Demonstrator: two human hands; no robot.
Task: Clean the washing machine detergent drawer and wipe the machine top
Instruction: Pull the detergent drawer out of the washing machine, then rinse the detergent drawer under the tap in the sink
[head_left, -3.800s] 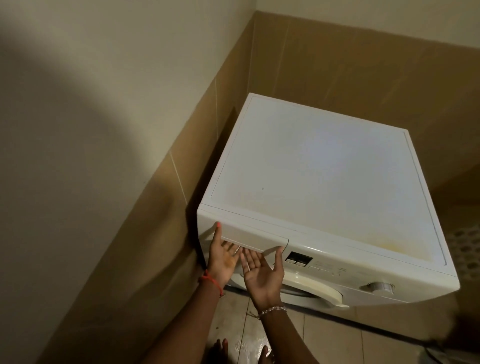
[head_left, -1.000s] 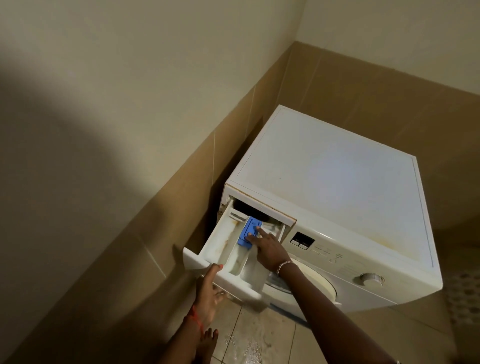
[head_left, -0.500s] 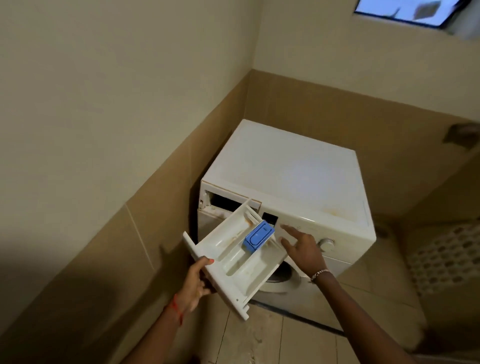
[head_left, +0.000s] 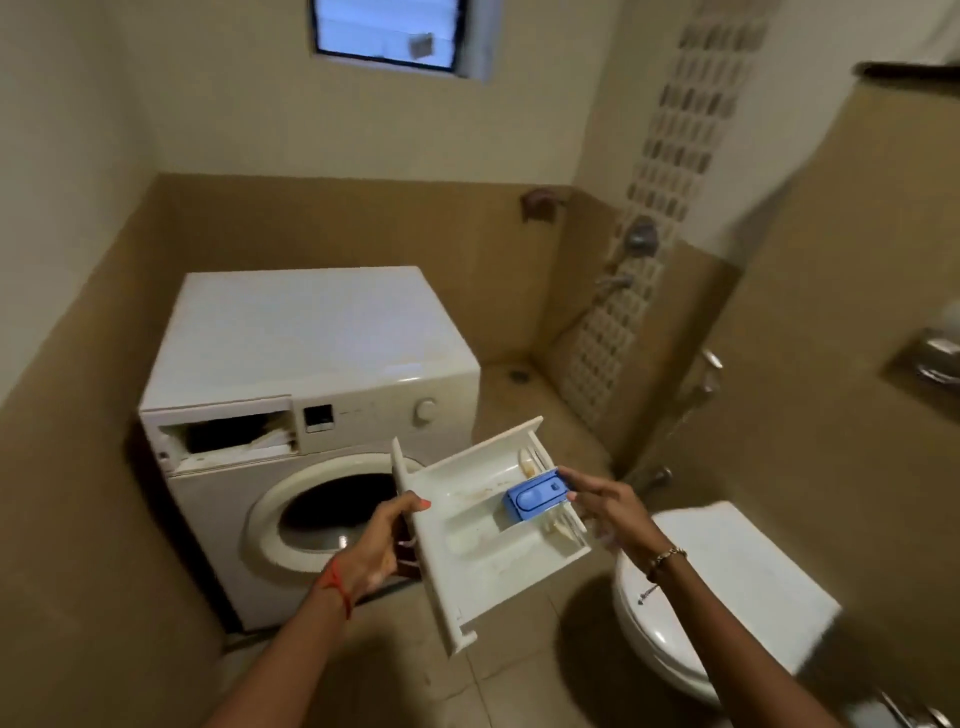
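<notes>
The left hand (head_left: 375, 544) grips the detergent drawer's (head_left: 470, 538) left end and the right hand (head_left: 610, 506) its right end by the blue cap (head_left: 535, 496), clear of the washing machine (head_left: 311, 327).

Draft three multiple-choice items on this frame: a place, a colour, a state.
1. Where is the detergent drawer?
A. In its slot.
B. Held in both hands, clear of the washing machine.
C. Lying on the machine top.

2. What colour is the insert in the drawer?
A. Red.
B. Green.
C. Blue.

3. How is the drawer slot?
A. Open, with no drawer in it.
B. Filled by the drawer.
C. Covered by a cloth.

Answers:
1 B, the left hand grips its front panel and the right hand holds its rear end.
2 C, the insert is plainly blue against white plastic.
3 A, its dark cavity shows.
</notes>
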